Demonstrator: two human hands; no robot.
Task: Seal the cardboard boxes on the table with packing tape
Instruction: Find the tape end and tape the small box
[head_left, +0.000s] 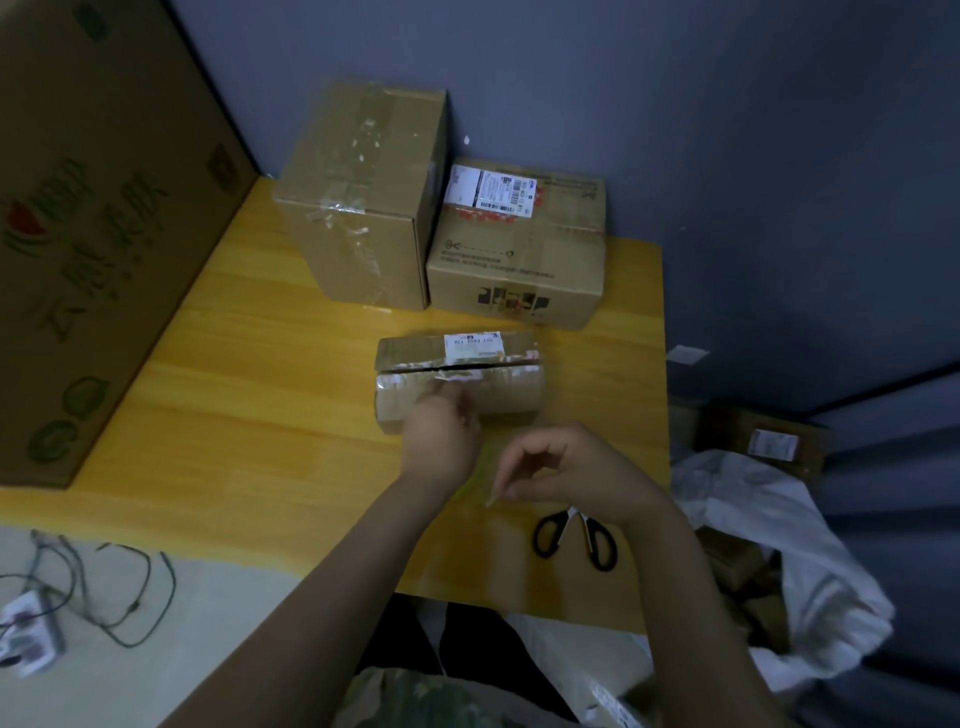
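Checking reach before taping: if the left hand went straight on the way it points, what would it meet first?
The small cardboard box ahead: the left hand points away from the person, fingertips over the box's near edge, below its open seam. Whether they touch is unclear.

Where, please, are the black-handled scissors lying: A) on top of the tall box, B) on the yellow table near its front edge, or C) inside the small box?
B: the scissors lie flat on the yellow table, close to its front edge.
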